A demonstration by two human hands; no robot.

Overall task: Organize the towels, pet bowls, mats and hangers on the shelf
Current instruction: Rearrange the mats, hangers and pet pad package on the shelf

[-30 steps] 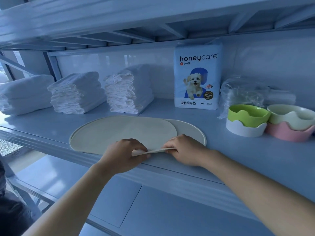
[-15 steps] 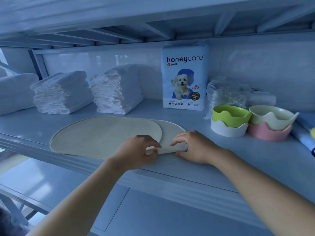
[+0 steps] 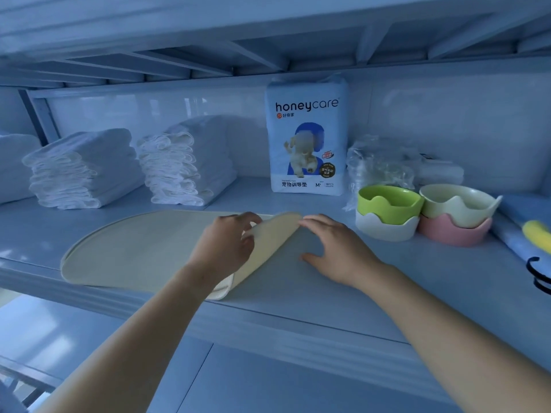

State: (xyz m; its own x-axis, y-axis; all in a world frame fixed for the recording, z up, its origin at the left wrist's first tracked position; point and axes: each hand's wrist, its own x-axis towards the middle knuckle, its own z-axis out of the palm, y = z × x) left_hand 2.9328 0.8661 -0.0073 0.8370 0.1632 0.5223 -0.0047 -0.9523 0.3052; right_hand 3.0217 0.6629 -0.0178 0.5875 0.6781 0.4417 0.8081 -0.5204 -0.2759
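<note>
Two beige oval mats (image 3: 137,251) lie stacked on the shelf (image 3: 343,296), their right end folded up and over to the left. My left hand (image 3: 225,245) grips that lifted flap (image 3: 272,244) from the left. My right hand (image 3: 337,250) rests with spread fingers on the bare shelf just right of the flap, fingertips at its upper edge. Stacks of folded white towels (image 3: 83,171) (image 3: 185,165) stand at the back left. A green bowl on a white one (image 3: 387,210) and a cream bowl on a pink one (image 3: 456,213) sit on the right.
A honeycare pet-pad pack (image 3: 307,138) stands upright at the back middle. Clear plastic bags (image 3: 384,165) lie behind the bowls. At the far right are a blue-and-yellow item (image 3: 533,236) and black hanger hooks (image 3: 539,274). Another shelf sits close overhead.
The mats' right end has been lifted and folded leftward. My left hand rose with the flap; my right hand let go and now lies on the shelf. The camera turned right.
</note>
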